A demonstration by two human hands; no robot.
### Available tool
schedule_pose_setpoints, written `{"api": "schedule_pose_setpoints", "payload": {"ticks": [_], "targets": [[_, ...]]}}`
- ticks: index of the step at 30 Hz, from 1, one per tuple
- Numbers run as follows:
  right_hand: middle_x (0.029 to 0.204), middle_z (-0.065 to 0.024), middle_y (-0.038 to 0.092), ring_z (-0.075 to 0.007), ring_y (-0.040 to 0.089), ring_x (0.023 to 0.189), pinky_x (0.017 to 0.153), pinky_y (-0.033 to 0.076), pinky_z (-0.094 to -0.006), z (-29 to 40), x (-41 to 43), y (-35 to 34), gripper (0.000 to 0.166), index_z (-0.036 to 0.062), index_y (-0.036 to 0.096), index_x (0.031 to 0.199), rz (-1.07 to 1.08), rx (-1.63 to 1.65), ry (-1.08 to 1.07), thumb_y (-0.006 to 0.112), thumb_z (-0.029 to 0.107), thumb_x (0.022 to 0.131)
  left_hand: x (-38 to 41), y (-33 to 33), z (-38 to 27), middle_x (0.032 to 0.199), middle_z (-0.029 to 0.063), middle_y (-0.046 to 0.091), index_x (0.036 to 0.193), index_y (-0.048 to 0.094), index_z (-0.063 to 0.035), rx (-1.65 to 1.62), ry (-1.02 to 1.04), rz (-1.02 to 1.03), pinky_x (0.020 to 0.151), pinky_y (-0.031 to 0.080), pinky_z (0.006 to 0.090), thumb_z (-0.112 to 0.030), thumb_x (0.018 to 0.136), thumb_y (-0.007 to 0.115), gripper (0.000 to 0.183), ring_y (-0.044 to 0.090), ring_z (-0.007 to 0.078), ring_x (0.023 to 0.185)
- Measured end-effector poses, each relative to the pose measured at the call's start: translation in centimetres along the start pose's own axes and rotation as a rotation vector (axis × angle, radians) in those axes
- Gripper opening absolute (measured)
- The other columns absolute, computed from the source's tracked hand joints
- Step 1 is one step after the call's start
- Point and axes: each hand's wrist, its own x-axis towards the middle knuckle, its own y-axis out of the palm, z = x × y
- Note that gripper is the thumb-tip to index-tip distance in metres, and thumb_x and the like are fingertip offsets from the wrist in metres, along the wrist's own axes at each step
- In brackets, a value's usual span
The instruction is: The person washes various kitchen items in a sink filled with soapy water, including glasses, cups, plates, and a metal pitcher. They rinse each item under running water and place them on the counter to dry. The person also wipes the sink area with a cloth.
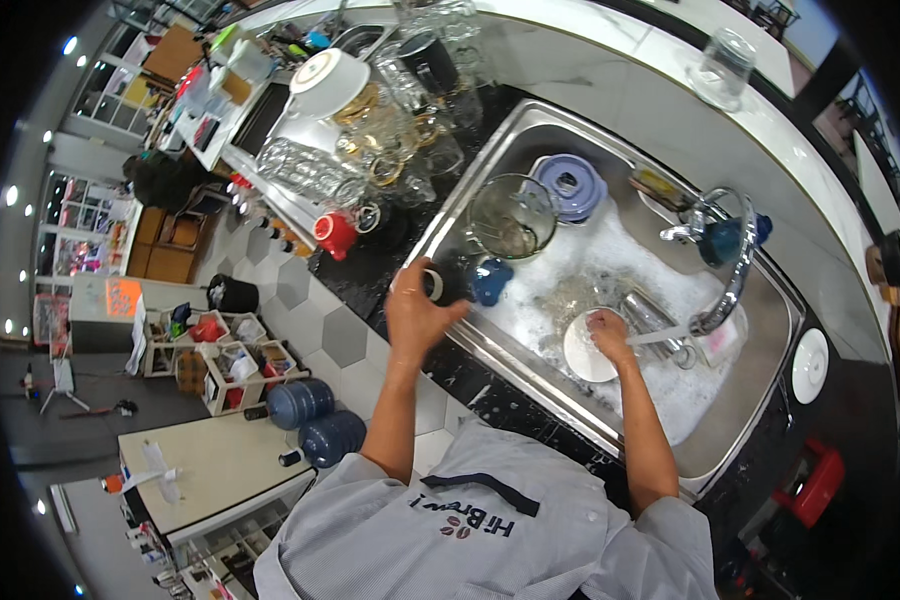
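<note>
My left hand (420, 311) is at the sink's left edge with thumb and fingers apart, next to a dark cup (433, 285) with a pale ring; contact cannot be told. In the sink (757, 375), my right hand (609, 337) holds a small white plate (585, 356) by its upper part, left of the water stream from the curved faucet (746, 255). A metal cup (649, 315) lies in the suds beyond it. A glass pitcher (511, 217), a blue lidded container (570, 186) and a small blue object (491, 281) sit farther up the sink.
Glass mugs (307, 169), a white bowl (330, 82) and a red cup (334, 234) crowd the left counter. An upturned glass (722, 67) stands on the ledge. A white saucer (810, 365) rests right of the sink. A sponge (660, 187) lies near the faucet.
</note>
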Motion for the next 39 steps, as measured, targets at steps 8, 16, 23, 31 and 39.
{"api": "schedule_pose_setpoints", "payload": {"ticks": [8, 16, 23, 31, 39], "targets": [[0.079, -0.0043, 0.067, -0.0140, 0.063, 0.065, 0.057, 0.049, -0.0304, -3.0, 0.6, -0.9, 0.018, 0.0028, 0.067, 0.096, 0.059, -0.141, -0.083, 0.067, 0.020, 0.091, 4.3, -6.7, 13.4, 0.121, 0.0157, 0.067, 0.125, 0.062, -0.0085, 0.123, -0.100, -0.004, 0.101, 0.049, 0.0437, -0.008, 0.049, 0.093, 0.082, 0.063, 0.0359, 0.115], [0.103, -0.0213, 0.072, -0.0387, 0.068, 0.102, 0.090, 0.053, -0.0450, -1.1, -0.8, -2.6, 0.029, 0.0031, 0.067, 0.109, -0.304, -0.312, -0.120, 0.069, 0.020, 0.085, 3.2, -5.6, 14.2, 0.129, 0.0179, 0.057, 0.130, 0.059, -0.0077, 0.160, 0.039, -0.071, 0.107, 0.043, 0.0470, -0.005, 0.056, 0.089, 0.080, 0.053, 0.0398, 0.124], [0.144, -0.0258, 0.054, -0.0445, 0.055, 0.129, 0.112, 0.041, -0.0558, -1.8, -3.4, -1.4, 0.070, 0.0010, 0.053, 0.141, -0.144, -0.690, 0.282, 0.068, 0.033, 0.081, 1.4, -2.6, 2.4, 0.107, 0.0143, 0.064, 0.117, 0.066, -0.0016, -0.098, -0.063, -0.273, 0.083, 0.053, 0.0381, -0.008, 0.080, 0.080, 0.040, 0.065, 0.0257, 0.095], [0.111, -0.0187, 0.072, -0.0285, 0.071, 0.097, 0.071, 0.060, -0.0480, -2.2, -4.7, -3.8, 0.072, -0.0015, 0.060, 0.125, -0.070, 0.291, 0.463, 0.093, 0.021, 0.065, -0.8, 21.5, -5.5, 0.126, 0.0248, 0.066, 0.142, 0.055, -0.0070, -0.202, 0.172, 1.104, 0.098, 0.051, 0.0439, -0.041, 0.077, 0.082, 0.078, 0.065, 0.0388, 0.114], [0.109, -0.0157, 0.073, -0.0303, 0.070, 0.106, 0.093, 0.055, -0.0401, -2.7, -2.9, -0.5, 0.052, 0.0051, 0.071, 0.114, -0.254, 0.247, 0.296, 0.083, 0.018, 0.066, -0.1, 33.5, -4.5, 0.126, 0.0252, 0.067, 0.136, 0.061, -0.0092, 0.214, 0.172, 1.178, 0.097, 0.053, 0.0404, -0.032, 0.061, 0.081, 0.081, 0.065, 0.0340, 0.118]]}}
